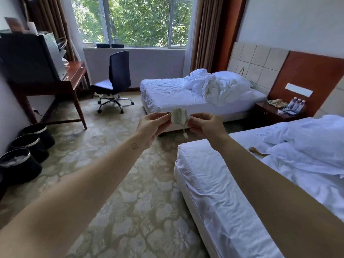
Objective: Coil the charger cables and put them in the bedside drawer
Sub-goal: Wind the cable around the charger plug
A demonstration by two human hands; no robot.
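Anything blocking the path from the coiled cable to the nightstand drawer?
Nothing visible on the way. Both hands, left hand and right hand, hold the coiled white cable over open carpet. The nightstand sits in the gap between the two beds; its drawer front looks shut, so it needs opening first.

I see a white cable (179, 116) that looks like smooth matt plastic, wound into a flat bundle. The sheets on the near bed (219, 192) are white cloth, creased and matt, and the far bed (173, 94) wears the same rumpled cloth. The carpet (130, 192) looks like a low, dull woven pile. The nightstand (268, 113) and desk (74, 77) are reddish wood with a glossy finish. The chair (119, 71) has dark matt fabric over a shiny metal base. The three black bins (28, 144) carry bright metal rims. The curtains (206, 32) are brown cloth.
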